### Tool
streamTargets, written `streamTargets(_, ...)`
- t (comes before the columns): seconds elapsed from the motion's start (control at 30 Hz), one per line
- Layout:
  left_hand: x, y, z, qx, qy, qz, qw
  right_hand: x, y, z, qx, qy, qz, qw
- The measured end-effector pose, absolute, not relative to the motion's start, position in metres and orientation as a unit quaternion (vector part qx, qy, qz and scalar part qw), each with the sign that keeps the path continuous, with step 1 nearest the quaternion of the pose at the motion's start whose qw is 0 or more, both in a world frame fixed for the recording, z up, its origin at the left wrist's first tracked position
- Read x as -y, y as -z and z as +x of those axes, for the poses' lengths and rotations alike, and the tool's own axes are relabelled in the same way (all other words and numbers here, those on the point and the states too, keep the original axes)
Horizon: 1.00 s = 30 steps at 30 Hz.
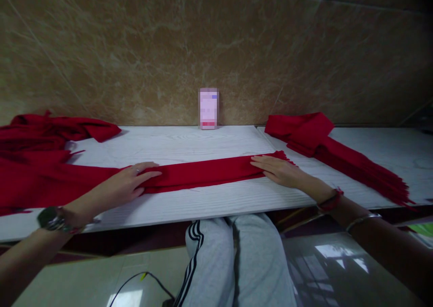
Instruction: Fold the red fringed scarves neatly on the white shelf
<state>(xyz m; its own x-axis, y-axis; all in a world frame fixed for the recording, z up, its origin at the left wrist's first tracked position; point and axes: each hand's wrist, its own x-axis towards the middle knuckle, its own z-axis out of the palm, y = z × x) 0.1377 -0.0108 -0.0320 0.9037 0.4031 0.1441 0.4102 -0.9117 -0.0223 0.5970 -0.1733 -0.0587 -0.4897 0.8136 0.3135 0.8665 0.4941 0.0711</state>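
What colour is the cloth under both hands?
The cloth is red, shown in the head view.

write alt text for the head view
A person's left hand and right hand rest on a long red fringed cloth along a white wood-grain table. Crumpled red cloth lies left, a folded red fringed cloth right; a pixelated upright rectangle stands by the brown marbled wall.

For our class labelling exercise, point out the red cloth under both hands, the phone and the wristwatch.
Red cloth [206, 173], head view: middle of its strip.
Phone [209, 108], head view: middle of screen.
Wristwatch [49, 217], head view: dark case.
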Motion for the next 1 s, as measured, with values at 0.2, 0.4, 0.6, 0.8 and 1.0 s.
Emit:
streamTargets(0.2,0.028,0.029,0.178,0.159,0.011,-0.987,-0.027,0.159,0.064,0.577,0.867,0.052,-0.482,0.111)
streamTargets(0.4,0.034,0.024,0.173,0.185,0.018,-0.981,-0.049,0.163,0.067,0.586,0.866,0.017,-0.480,0.136)
streamTargets(0.6,0.036,0.033,0.172,0.170,-0.037,-0.984,-0.027,0.164,0.070,0.590,0.881,-0.017,-0.458,0.116)
streamTargets(0.8,0.025,0.031,0.161,0.143,-0.036,-0.989,-0.022,0.165,0.068,0.593,0.887,-0.044,-0.445,0.115)
streamTargets(1.0,0.029,0.027,0.170,0.141,-0.041,-0.989,0.024,0.167,0.063,0.590,0.886,-0.058,-0.447,0.107)
